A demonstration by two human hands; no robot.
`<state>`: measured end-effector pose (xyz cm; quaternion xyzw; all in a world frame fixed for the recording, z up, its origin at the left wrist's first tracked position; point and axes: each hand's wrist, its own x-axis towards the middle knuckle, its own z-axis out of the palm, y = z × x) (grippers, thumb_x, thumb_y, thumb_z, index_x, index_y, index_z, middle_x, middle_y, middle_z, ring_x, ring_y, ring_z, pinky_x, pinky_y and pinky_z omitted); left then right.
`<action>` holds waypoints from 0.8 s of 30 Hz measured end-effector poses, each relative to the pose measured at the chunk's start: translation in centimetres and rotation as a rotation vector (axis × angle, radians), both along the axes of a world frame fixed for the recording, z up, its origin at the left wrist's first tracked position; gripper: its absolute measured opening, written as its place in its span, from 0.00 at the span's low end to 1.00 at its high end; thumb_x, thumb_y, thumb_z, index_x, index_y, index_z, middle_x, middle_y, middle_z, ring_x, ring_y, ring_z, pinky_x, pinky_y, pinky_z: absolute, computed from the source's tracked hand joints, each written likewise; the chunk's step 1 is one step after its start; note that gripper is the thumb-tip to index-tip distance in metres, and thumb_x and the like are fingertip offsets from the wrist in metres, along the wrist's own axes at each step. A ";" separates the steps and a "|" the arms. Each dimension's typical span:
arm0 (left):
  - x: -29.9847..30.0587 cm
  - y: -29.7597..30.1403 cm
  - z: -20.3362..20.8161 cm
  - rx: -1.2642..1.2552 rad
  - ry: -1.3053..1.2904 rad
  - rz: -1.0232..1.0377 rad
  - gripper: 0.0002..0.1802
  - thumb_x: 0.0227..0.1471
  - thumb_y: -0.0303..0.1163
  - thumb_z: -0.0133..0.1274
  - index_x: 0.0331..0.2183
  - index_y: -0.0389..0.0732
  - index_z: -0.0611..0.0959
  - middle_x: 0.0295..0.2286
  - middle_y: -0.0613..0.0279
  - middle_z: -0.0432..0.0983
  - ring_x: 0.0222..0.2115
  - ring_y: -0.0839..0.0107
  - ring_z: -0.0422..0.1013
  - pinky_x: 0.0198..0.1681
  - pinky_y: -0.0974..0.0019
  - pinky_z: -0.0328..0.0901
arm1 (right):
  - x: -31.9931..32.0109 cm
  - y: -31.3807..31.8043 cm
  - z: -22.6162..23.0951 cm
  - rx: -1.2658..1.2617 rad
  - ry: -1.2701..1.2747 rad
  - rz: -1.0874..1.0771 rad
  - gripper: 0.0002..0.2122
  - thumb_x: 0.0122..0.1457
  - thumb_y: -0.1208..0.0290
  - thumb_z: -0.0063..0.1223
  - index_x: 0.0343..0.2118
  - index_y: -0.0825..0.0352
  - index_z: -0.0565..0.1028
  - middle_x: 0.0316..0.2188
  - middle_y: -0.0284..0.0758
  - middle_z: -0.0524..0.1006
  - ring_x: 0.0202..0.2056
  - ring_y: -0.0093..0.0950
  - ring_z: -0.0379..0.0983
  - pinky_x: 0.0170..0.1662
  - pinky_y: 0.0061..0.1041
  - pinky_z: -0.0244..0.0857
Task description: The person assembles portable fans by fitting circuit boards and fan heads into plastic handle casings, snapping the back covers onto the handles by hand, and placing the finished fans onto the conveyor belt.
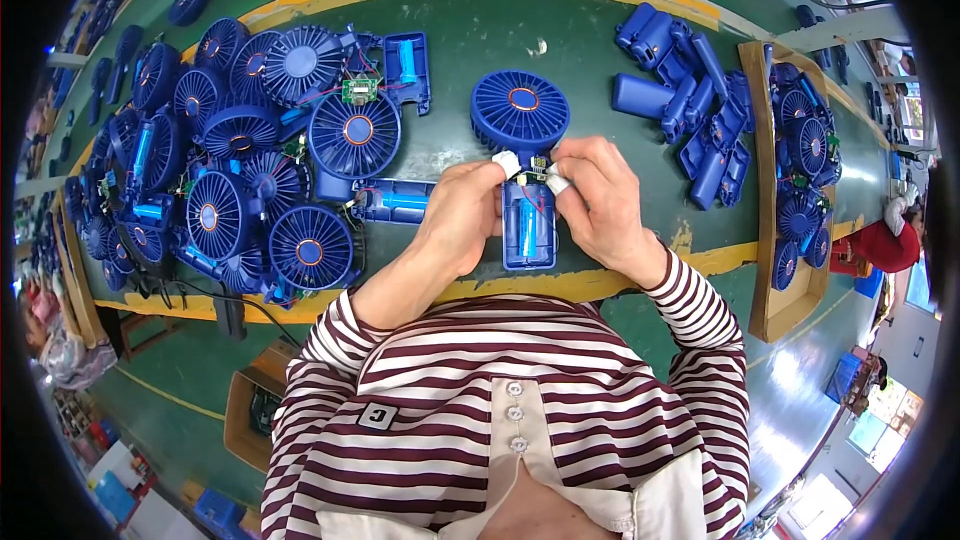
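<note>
In front of me on the green table lies a handheld fan [520, 108], its round blue grille pointing away from me. The open handle casing [528, 230] points toward me, with a light blue battery [537, 231] and thin red wires inside. Between grille and casing sits a small green circuit board [539, 164]. My left hand [462, 208] grips the fan's neck from the left, its white-wrapped thumb at the board. From the right, my right hand [603, 198] pinches the board's edge with thumb and a finger, also white-wrapped. Its exact hold is partly hidden by the fingers.
A heap of open blue fans [240, 120] with bare boards and batteries fills the left side. Loose blue handle covers [690, 80] are piled at the right. Beyond them a cardboard box [765, 290] holds more fans. A yellow strip [720, 258] marks the table's near edge.
</note>
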<state>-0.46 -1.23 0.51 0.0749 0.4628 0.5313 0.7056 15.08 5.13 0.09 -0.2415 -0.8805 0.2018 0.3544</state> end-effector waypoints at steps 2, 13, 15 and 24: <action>0.0 -0.1 0.0 0.003 -0.002 0.002 0.11 0.51 0.31 0.40 0.30 0.34 0.74 0.25 0.60 0.73 0.22 0.74 0.71 0.23 0.69 0.69 | 0.1 0.0 -0.1 0.014 -0.003 0.008 0.10 0.36 0.83 0.51 0.26 0.72 0.70 0.30 0.39 0.70 0.29 0.35 0.67 0.30 0.30 0.60; 0.3 -0.3 -0.5 -0.035 -0.039 -0.029 0.11 0.51 0.32 0.40 0.31 0.36 0.75 0.25 0.62 0.73 0.24 0.74 0.71 0.26 0.68 0.68 | 0.2 0.1 0.3 0.195 -0.098 0.103 0.12 0.33 0.82 0.52 0.26 0.73 0.70 0.30 0.40 0.69 0.31 0.36 0.67 0.37 0.35 0.62; 0.1 -0.4 -0.4 -0.033 -0.025 -0.050 0.12 0.51 0.33 0.39 0.30 0.36 0.75 0.26 0.62 0.73 0.24 0.74 0.71 0.27 0.68 0.68 | 0.2 0.1 0.3 0.219 -0.136 0.111 0.11 0.34 0.81 0.52 0.26 0.73 0.70 0.30 0.40 0.69 0.31 0.35 0.68 0.39 0.35 0.62; 0.1 -0.7 -0.6 -0.051 0.061 -0.131 0.10 0.50 0.31 0.45 0.34 0.37 0.76 0.27 0.64 0.73 0.26 0.77 0.70 0.30 0.73 0.65 | 0.1 0.0 0.6 0.266 -0.267 0.164 0.09 0.37 0.76 0.47 0.25 0.72 0.70 0.29 0.39 0.68 0.31 0.33 0.66 0.41 0.33 0.60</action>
